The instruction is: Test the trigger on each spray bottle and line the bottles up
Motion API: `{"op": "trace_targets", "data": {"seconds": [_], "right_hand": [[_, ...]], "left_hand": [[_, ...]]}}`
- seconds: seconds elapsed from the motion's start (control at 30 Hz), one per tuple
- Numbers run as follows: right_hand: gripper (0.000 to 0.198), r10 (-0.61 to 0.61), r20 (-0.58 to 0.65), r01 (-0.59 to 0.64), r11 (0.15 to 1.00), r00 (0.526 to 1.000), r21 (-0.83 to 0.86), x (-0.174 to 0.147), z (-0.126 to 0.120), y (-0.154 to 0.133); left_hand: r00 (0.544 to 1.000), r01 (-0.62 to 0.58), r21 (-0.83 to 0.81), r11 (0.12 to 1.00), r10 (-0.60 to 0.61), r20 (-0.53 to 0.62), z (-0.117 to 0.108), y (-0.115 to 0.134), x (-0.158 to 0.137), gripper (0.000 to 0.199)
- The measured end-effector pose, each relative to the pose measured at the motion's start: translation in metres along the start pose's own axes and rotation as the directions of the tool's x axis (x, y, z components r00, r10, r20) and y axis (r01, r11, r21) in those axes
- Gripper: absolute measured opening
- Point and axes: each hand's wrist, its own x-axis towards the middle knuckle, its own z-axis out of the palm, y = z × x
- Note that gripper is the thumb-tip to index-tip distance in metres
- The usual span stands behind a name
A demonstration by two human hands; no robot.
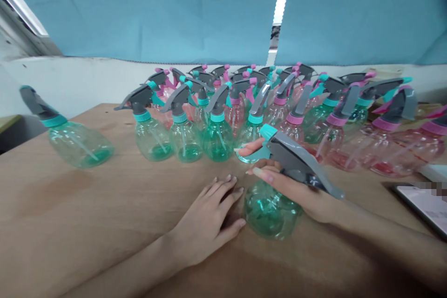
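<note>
My right hand [293, 191] is wrapped round the neck of a green see-through spray bottle [270, 214], with a finger at its teal trigger. The bottle's grey and teal spray head [296, 156] rises above the hand, its nozzle toward the far side. My left hand [209, 219] lies on the wooden table just left of this bottle, fingers stretched and apart, holding nothing. Behind both hands stand several more spray bottles, among them a green one with a teal collar [218, 139] and a pink one with a pink collar [330, 142].
A single green spray bottle [80, 144] stands apart at the left of the table [115, 223]. At the right edge lies a phone [424, 205], partly cut off. Behind the bottles are a white wall [87, 81] and a blue curtain [167, 14].
</note>
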Motion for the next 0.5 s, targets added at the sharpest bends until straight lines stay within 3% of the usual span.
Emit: {"op": "trace_targets", "data": {"seconds": [0.3,0.5], "right_hand": [[0.023,-0.032,-0.013,0.032,0.998,0.999,0.062,0.0003,0.0019,0.0054],[0.011,0.0,-0.077,-0.008,0.996,0.997,-0.093,0.0016,0.0005,-0.0004]], "left_hand": [[1.0,-0.012,0.003,1.0,0.012,-0.019,0.0032,-0.003,-0.001,0.049],[1.0,0.001,0.003,1.0,-0.001,0.007,0.0006,-0.0019,-0.0001,0.05]]}}
